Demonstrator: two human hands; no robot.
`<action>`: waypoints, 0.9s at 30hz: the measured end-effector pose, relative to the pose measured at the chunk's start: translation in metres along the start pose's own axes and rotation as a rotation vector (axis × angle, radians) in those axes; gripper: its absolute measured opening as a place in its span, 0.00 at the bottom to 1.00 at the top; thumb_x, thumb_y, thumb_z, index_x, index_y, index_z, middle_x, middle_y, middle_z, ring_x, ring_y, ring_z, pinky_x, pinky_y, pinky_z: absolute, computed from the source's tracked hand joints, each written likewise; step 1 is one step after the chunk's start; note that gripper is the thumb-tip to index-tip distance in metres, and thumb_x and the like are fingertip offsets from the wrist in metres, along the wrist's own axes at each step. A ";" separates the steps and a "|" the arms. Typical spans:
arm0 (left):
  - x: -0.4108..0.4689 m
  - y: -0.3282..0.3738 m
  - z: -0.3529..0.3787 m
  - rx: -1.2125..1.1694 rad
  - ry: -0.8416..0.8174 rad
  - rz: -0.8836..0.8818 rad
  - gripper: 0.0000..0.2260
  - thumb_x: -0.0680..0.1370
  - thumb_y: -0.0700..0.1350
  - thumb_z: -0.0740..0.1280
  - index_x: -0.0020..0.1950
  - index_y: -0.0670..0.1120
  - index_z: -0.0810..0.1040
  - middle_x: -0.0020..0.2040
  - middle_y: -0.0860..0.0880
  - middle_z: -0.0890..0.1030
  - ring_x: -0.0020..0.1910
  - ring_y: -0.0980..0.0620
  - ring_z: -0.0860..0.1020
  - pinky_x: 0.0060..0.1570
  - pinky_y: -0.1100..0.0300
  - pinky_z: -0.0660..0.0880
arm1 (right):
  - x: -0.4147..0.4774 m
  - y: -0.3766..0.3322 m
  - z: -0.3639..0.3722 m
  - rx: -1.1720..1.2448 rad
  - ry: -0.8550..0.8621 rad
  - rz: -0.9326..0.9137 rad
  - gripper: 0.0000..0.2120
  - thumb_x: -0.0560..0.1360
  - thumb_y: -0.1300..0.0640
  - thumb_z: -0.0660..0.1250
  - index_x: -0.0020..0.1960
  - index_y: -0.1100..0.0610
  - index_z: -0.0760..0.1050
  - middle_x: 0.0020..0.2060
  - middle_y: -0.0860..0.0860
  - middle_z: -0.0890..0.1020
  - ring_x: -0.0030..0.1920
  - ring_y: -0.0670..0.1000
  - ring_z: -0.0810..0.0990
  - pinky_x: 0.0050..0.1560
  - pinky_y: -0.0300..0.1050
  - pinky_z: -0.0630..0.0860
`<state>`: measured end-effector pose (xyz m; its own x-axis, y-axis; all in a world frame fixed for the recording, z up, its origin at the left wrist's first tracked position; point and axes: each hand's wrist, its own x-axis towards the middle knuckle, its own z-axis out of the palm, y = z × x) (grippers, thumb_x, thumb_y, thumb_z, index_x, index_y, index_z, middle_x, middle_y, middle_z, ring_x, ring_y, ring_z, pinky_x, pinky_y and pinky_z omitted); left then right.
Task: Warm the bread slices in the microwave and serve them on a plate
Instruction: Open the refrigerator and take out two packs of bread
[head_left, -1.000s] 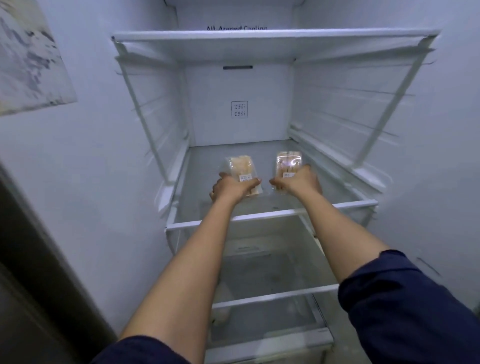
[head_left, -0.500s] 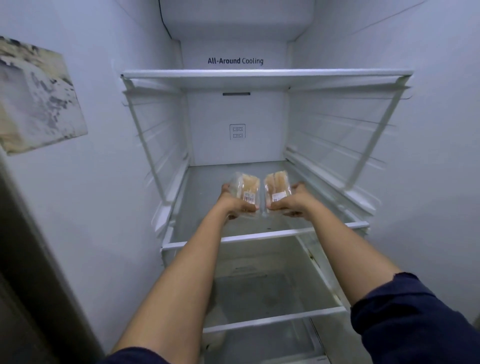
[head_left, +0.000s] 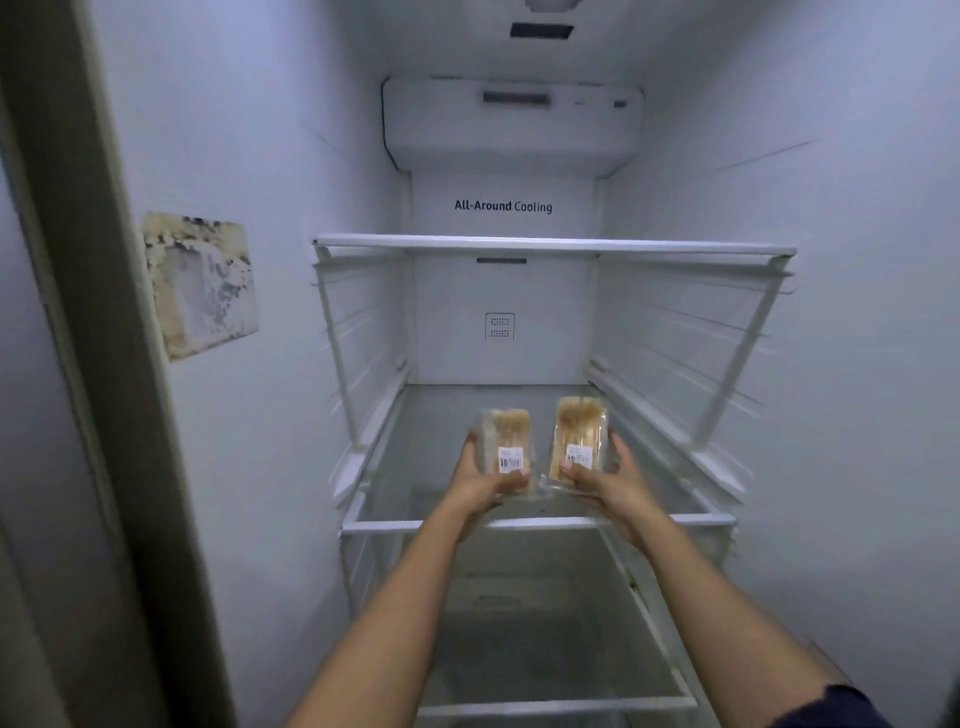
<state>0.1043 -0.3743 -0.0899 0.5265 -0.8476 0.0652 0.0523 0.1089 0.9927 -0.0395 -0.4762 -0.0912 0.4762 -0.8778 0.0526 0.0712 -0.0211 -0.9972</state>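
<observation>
Fingers (head_left: 621, 453) of the right hand (head_left: 605, 486) wrap the lower end of the right bread pack (head_left: 578, 431), with the thumb by its label. The left hand (head_left: 483, 488) grips the left bread pack (head_left: 505, 439) the same way. Both packs rise tilted above the fingers, side by side, just over the shelf (head_left: 696, 518) beneath the knuckles. They look light, the clear wrap probably slick and the slices soft, so a gentle hold at the edges should spare them crushing.
</observation>
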 end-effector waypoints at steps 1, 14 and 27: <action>-0.007 0.000 0.000 -0.042 0.015 0.021 0.40 0.70 0.30 0.71 0.73 0.55 0.56 0.59 0.47 0.75 0.52 0.48 0.78 0.40 0.62 0.79 | -0.007 -0.003 0.000 0.011 0.011 -0.030 0.51 0.62 0.60 0.78 0.76 0.48 0.52 0.67 0.55 0.72 0.59 0.58 0.78 0.60 0.58 0.75; -0.157 0.044 -0.005 -0.073 -0.022 0.327 0.47 0.66 0.36 0.75 0.75 0.59 0.52 0.74 0.44 0.63 0.62 0.44 0.74 0.54 0.51 0.79 | -0.165 -0.045 -0.005 0.079 -0.036 -0.389 0.45 0.60 0.56 0.77 0.69 0.39 0.58 0.63 0.56 0.75 0.60 0.58 0.77 0.59 0.62 0.75; -0.422 0.048 -0.083 -0.134 0.105 0.450 0.47 0.62 0.39 0.79 0.74 0.58 0.59 0.67 0.48 0.74 0.62 0.46 0.76 0.58 0.42 0.75 | -0.395 -0.045 0.027 0.161 -0.369 -0.436 0.43 0.65 0.67 0.73 0.72 0.46 0.57 0.60 0.55 0.76 0.54 0.52 0.81 0.45 0.44 0.81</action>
<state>-0.0450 0.0314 -0.0786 0.6042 -0.6447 0.4684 -0.0957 0.5249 0.8458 -0.2069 -0.1158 -0.0656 0.6444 -0.5794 0.4989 0.4468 -0.2442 -0.8607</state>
